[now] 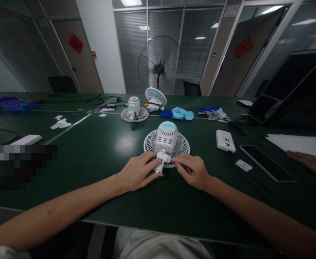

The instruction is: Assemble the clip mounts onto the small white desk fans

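Observation:
A small white fan [167, 138] lies grille-down on the green table, its motor housing with a light-blue cap facing up. From the housing a white neck joint [162, 157] sticks out toward me. My left hand [138, 171] grips this joint from the left, thumb and fingers around it. At the joint's right end, my right hand [192, 169] has its thumb and index finger pinched together, the fingertip touching or almost touching the white part. Whatever may be between those fingertips is too small to make out.
Behind stand two more small fans, one grille-down [134, 108] and one tilted [155, 99], beside light-blue fan blades [182, 113]. To the right lie a white power bank [225, 140], a phone [267, 163] and another person's hand [307, 160]. Gloves [213, 112] lie farther back.

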The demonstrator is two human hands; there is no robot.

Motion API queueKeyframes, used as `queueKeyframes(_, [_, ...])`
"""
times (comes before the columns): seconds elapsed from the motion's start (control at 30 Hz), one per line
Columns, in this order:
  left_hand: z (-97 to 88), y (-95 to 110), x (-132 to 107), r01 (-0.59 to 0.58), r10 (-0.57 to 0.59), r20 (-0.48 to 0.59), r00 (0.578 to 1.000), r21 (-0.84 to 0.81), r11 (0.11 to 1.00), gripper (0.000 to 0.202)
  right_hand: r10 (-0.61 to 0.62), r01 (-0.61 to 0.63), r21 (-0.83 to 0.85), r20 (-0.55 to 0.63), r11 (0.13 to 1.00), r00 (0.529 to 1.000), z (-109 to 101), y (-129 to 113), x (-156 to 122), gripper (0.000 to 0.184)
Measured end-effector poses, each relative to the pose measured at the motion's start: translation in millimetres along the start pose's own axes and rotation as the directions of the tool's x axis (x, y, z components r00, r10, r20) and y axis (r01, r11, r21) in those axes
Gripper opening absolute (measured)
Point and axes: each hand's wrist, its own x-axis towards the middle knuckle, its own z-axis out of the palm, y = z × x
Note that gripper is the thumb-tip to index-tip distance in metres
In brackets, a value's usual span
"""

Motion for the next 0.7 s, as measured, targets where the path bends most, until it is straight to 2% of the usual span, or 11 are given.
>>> queueKeyframes(0.23, [1.1, -0.5, -1.0, 0.003, -0.003, -0.007, 1.0, 0.004, 1.0, 0.038, -0.069, 0.069, 0.009, -0.037, 0.998, 0.997, 1.0, -2.8, -1.6, 0.033])
queueKeyframes(0.4, [0.7, -0.1, -0.7, -0.002, 0.002, 0.011, 1.0, 0.005, 1.0, 0.038, 0.02, -0.02, -0.004, -0.046, 1.0, 0.999, 1.7, -2.1, 1.2, 0.027])
queueKeyframes(0.57, [-1.1, 0.1, -0.4, 0.007, -0.007, 0.015, 1.0, 0.007, 1.0, 0.037, -0.063, 0.063, 0.038, -0.004, 0.997, 0.998, 2.3, -1.8, -1.6, 0.03])
queueKeyframes(0.7, [-1.8, 0.2, -0.2, 0.001, -0.001, 0.013, 1.0, -0.003, 1.0, 0.037, -0.017, 0.019, 0.022, -0.062, 1.0, 0.998, 1.9, -1.0, -2.0, 0.032])
